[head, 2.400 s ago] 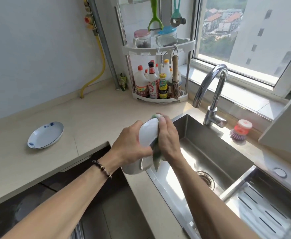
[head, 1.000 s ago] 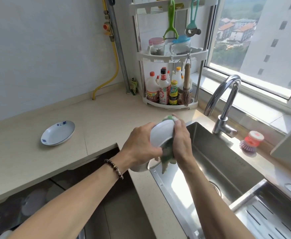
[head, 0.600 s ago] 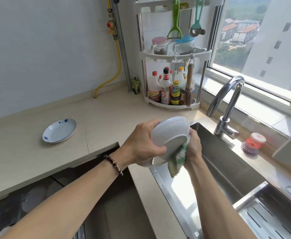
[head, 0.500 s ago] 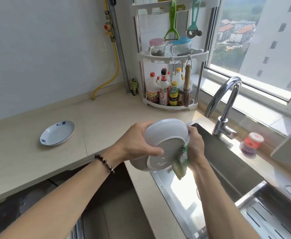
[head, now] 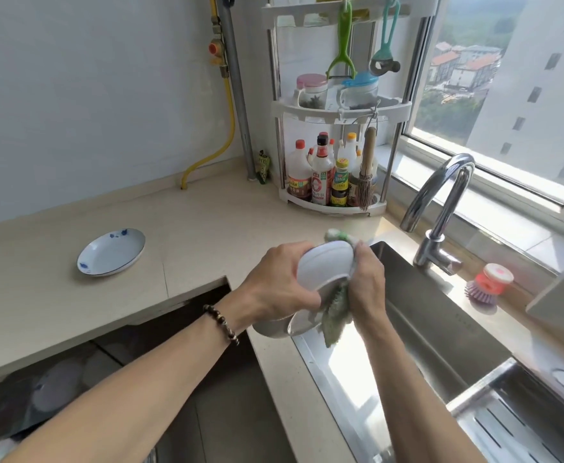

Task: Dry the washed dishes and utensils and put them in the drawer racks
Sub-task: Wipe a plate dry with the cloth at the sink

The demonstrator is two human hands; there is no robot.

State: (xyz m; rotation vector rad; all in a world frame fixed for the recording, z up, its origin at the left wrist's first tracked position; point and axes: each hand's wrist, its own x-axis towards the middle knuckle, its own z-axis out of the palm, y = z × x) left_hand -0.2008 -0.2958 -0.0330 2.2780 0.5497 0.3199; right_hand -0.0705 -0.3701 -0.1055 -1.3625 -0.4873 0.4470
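Gripping white plate (head: pixel 324 265) on edge above the sink (head: pixel 441 329) rim with left hand (head: pixel 280 285); right hand (head: pixel 367 282) clutching green cloth (head: pixel 335 315), pressing against its sink-side face.

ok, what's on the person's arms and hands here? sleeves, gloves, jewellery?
Both forearms are bare as far as the frame shows, with no sleeves in view. No gloves on the left hand or the right hand. The left wrist carries a bracelet of dark round beads, some brownish. No watch or ring visible; nothing on the right wrist.
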